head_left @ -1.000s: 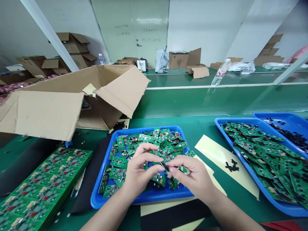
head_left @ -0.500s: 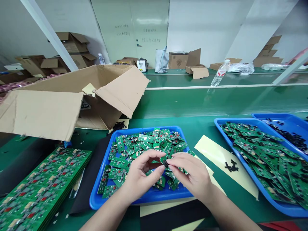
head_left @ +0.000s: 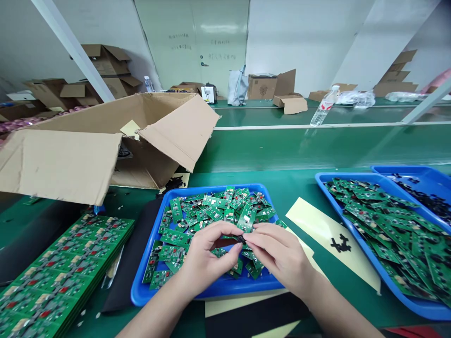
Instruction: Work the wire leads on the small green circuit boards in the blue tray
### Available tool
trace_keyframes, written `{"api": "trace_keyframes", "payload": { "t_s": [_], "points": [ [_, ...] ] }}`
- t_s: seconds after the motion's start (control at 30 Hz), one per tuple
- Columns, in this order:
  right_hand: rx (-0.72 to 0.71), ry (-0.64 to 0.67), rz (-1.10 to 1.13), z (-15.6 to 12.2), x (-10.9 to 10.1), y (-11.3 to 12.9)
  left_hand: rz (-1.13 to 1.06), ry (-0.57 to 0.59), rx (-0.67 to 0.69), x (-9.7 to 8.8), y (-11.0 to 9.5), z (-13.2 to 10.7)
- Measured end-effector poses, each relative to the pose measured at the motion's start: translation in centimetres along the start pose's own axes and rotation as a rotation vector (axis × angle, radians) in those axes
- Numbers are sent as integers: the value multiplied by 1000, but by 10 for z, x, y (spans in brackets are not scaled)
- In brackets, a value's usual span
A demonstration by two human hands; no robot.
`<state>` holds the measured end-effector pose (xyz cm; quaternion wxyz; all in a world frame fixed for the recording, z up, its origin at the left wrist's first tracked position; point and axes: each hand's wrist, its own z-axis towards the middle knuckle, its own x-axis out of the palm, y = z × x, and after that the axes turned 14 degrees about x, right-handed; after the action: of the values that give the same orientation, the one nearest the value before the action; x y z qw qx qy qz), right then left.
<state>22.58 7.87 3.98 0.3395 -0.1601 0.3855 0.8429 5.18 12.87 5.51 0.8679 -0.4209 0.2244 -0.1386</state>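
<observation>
Both hands meet over a blue tray (head_left: pixel 141 293) heaped with several small green circuit boards (head_left: pixel 211 209). My left hand (head_left: pixel 207 256) is curled, its thumb and fingers pinched around a small green board with a black part (head_left: pixel 241 239). My right hand (head_left: pixel 278 253) pinches the same piece from the other side, fingertips touching those of the left.
A stack of green panel boards (head_left: pixel 59 272) lies at the left. An open cardboard box (head_left: pixel 105 141) lies tipped behind it. Two more blue trays (head_left: pixel 352 234) sit at the right, one full of boards. A yellow sheet (head_left: pixel 317 225) carries black parts. A water bottle (head_left: pixel 323 107) stands farther back.
Both hands have sunk a little toward the tray and closed in on each other. The small piece between them is now more hidden by the fingertips.
</observation>
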Motion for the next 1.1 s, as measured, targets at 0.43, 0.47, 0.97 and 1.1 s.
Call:
{"api": "trace_keyframes", "payload": {
  "t_s": [0.43, 0.47, 0.97, 1.1],
  "points": [
    [5, 85, 5, 3, -3, -2, 199, 21, 109, 0, -1, 4],
    [7, 87, 8, 3, -3, -2, 195, 15, 103, 0, -1, 4],
    [-19, 45, -49, 3, 3, 1, 204, 27, 212, 0, 0, 4],
    [-76, 67, -124, 5, 1, 2, 151, 86, 176, -2, 3, 4]
  ]
}}
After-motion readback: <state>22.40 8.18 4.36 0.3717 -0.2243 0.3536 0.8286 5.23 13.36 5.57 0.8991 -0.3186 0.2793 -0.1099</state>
